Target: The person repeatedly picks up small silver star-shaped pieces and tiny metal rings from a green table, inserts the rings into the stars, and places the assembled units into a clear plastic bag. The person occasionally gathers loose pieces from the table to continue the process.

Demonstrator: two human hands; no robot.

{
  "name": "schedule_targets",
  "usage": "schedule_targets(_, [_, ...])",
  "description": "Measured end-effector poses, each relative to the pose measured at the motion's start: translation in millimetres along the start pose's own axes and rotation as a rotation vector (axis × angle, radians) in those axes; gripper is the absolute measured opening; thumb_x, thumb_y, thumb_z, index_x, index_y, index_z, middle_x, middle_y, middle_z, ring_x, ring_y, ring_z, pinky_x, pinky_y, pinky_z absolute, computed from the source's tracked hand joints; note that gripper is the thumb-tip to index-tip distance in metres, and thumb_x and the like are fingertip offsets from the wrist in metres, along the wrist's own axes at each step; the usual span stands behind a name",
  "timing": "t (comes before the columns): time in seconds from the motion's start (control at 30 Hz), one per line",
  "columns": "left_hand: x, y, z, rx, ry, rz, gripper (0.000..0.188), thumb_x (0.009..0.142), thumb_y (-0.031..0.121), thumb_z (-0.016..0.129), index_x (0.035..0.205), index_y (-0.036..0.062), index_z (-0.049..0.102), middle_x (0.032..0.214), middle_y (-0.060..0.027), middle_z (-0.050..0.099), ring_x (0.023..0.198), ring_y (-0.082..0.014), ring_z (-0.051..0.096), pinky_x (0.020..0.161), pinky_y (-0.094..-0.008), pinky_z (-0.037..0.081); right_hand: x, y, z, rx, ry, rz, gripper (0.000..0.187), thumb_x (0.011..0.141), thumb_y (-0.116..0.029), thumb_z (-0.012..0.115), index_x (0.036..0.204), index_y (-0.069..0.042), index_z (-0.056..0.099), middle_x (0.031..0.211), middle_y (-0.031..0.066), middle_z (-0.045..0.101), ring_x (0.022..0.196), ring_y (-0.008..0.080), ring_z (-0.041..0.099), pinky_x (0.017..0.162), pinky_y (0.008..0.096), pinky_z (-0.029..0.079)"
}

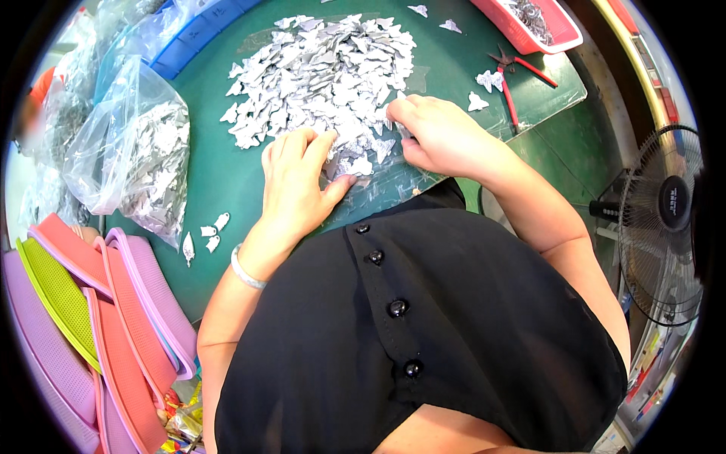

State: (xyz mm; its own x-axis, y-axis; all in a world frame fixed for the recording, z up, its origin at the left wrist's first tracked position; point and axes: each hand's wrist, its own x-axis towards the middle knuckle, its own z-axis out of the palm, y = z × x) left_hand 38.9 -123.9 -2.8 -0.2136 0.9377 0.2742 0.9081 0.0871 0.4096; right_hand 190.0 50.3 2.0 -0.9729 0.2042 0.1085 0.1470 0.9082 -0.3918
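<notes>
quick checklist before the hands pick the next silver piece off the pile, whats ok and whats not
1. Left hand at the near edge of the pile of silver butterfly-shaped pieces, fingers flat on it: ok.
2. Right hand at the pile's right edge, fingers curled on pieces: ok. Whether it pinches just one: cannot tell.
3. Red-handled cutters lie clear of both hands, to the right: ok.
4. Stray pieces lie apart near the left table edge: not ok if all should be gathered.
5. Red tray at the far right, within view, holding pieces: ok.
6. Clear bags of pieces to the left, off the pile: ok.
</notes>
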Motion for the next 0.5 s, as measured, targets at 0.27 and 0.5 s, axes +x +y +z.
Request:
schedule_targets(0.27, [-0.4,-2.8,2.2,-0.060,0.042,-0.014,0.048,0.057,0.014,0.077,0.100,0.0032,0.058,0.088,-0.0076,0.051,0.089,-0.0261,0.048,0.081,-0.0365,0.036,-0.1,15.6,-8.4,0.235,0.065,0.102,0.017,0.070,0.003,0.049,0.086,0.000,0.054,0.072,0.0133,0.058,0.068,0.0281,0.058,0.062,0.0345,0.046])
schedule_targets(0.5, [-5.0,-1.8,-0.2,-0.101,0.009,-0.066,0.045,0.060,0.011,0.075,0.101,0.0012,0.058,0.090,-0.0090,0.052,0.087,-0.0266,0.048,0.077,-0.0352,0.039,37.7,86.1,-76.9,0.390,0.382,0.342,0.019,0.073,-0.007,0.051,0.089,-0.002,0.061,0.082,0.0134,0.064,0.074,0.0230,0.062,0.069,0.0322,0.049])
